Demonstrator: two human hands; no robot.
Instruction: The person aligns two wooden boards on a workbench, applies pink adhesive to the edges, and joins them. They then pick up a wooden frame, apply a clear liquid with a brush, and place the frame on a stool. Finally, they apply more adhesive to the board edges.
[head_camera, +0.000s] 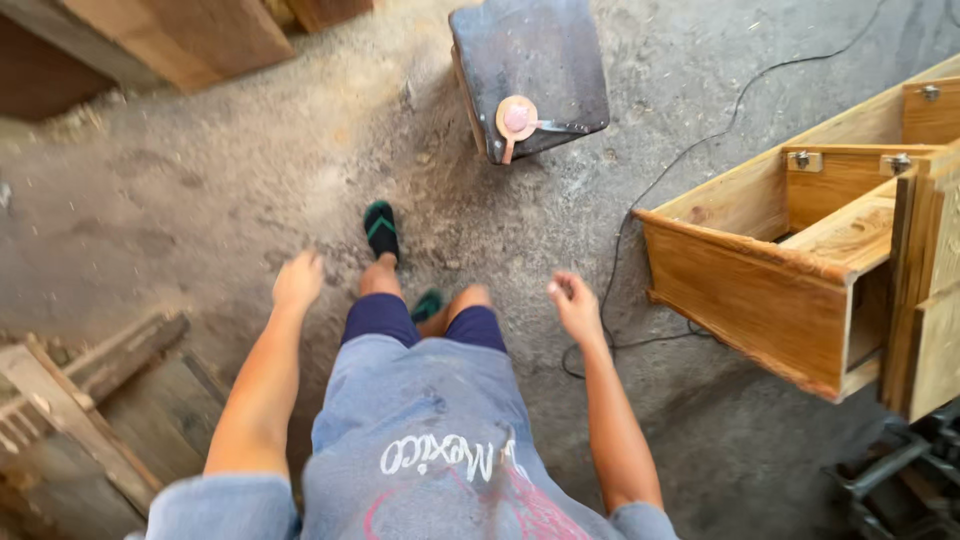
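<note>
Holding nothing on either side. Left hand (298, 280) hanging left of middle, fingers loosely bent, not closed on anything. Right hand (575, 305) right of middle, fingers softly curled, nothing between them.

Closest to the right hand: thin black cord (640, 215), running over the dusty floor (200, 200) from the upper right of the frame down to a loop just beside that hand, not touching it. Probably light, floppy and easy to tangle; best picked up in a loose bunch, not tugged.

Further right: big wooden cabinet (750, 290) lying on its side, with small metal bits on top. Probably heavy and stiff, with hard corners; best gripped at two edges. Open boxes inside, nothing to be seen in them, though partly in shadow.

Top middle: dark jug (540, 50) lying flat, with a pink cap (516, 118) on. Cannot tell what is inside, or how full.

Lower left: old wooden boards (90, 400), well apart from the left hand. Between the hands: two feet, one in a green and black sandal (381, 228).
</note>
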